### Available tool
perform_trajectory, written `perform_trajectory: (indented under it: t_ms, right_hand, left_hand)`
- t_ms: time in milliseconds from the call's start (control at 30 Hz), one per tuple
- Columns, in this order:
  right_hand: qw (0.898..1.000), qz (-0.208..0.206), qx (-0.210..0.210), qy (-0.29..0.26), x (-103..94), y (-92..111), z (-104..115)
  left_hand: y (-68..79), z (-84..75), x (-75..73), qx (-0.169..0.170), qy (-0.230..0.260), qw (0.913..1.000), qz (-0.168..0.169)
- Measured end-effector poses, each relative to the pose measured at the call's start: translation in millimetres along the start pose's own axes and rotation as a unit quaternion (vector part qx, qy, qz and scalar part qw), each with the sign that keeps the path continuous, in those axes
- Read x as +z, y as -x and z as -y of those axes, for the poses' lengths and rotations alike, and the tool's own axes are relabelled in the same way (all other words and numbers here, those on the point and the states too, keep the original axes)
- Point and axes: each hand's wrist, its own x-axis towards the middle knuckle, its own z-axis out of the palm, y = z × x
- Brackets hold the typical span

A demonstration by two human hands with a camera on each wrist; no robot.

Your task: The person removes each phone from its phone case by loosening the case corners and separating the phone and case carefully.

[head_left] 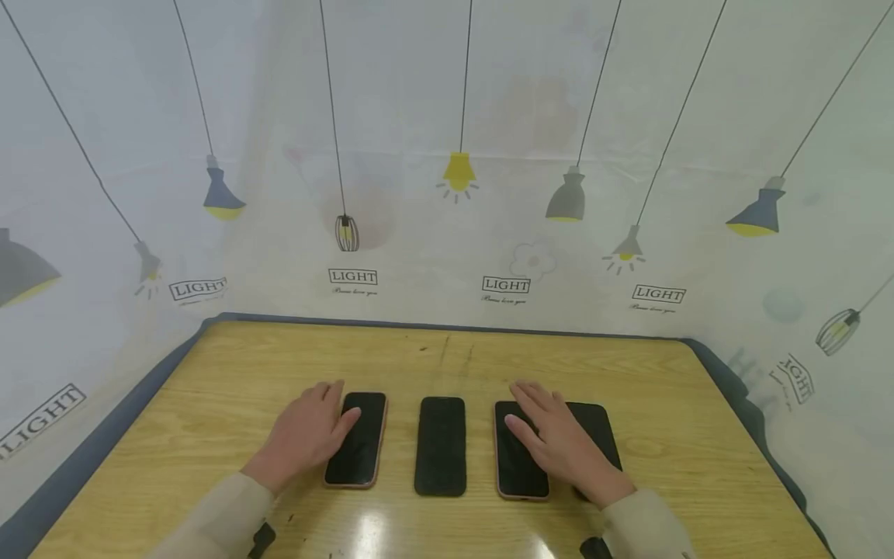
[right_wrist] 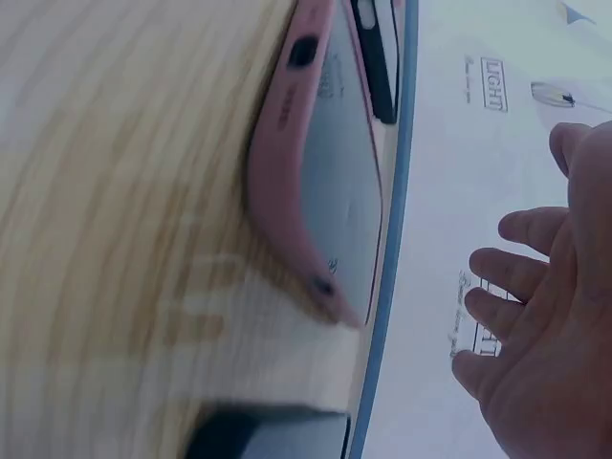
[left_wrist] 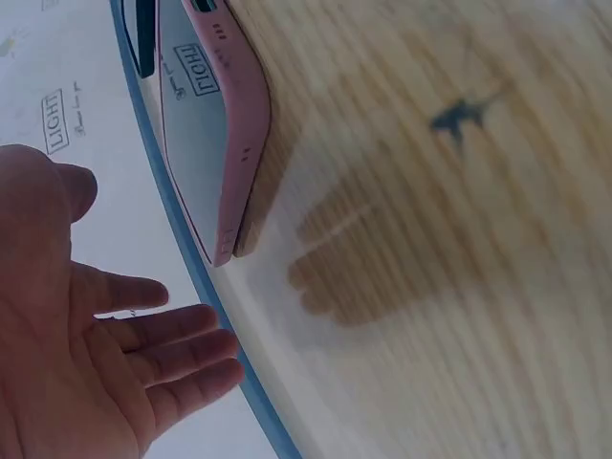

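Phones lie in a row on a wooden table. My left hand (head_left: 307, 431) hovers with relaxed fingers at the left side of a phone in a pink case (head_left: 359, 450); its thumb overlaps that screen in the head view. In the left wrist view, the hand (left_wrist: 96, 363) holds nothing, and the pink edge of the phone (left_wrist: 249, 105) shows beside it. Over the right pink-cased phone (head_left: 520, 470) and a black phone (head_left: 597, 427) is my right hand (head_left: 559, 446), fingers extended, partly covering both. The right wrist view has this palm (right_wrist: 545, 316) bare, apart from the pink phone (right_wrist: 279, 172).
Between the hands lies another black phone (head_left: 441, 446), face up. The wooden table (head_left: 335, 349) has a blue-grey border (head_left: 447, 327) along its back edge. Behind it hangs a pale sheet (head_left: 412, 93) printed with lamps. Below each sleeve, a small dark object (head_left: 261, 538) shows.
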Motion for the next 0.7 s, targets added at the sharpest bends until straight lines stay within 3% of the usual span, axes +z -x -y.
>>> perform_trajectory:
  t_ms: [100, 267, 467, 700]
  right_hand:
    - [1.0, 0.008, 0.005, -0.024, 5.2, -4, 5]
    - [0.999, 0.021, -0.007, -0.047, 13.2, -11, 15]
    - [0.998, 0.02, -0.018, -0.063, 19.6, -17, 28]
    - [0.995, 0.031, 0.004, -0.097, 27.1, -22, 41]
  left_hand:
    - [0.5, -2.8, 0.3, -0.014, -0.011, 0.9994, 0.031]
    - [1.1, -8.4, 2.2, -0.03, -0.031, 0.9977, 0.052]
    - [1.2, -18.1, 2.5, -0.076, -0.017, 0.9925, 0.094]
    - [2.7, -29.8, 7.1, -0.093, -0.025, 0.9898, 0.105]
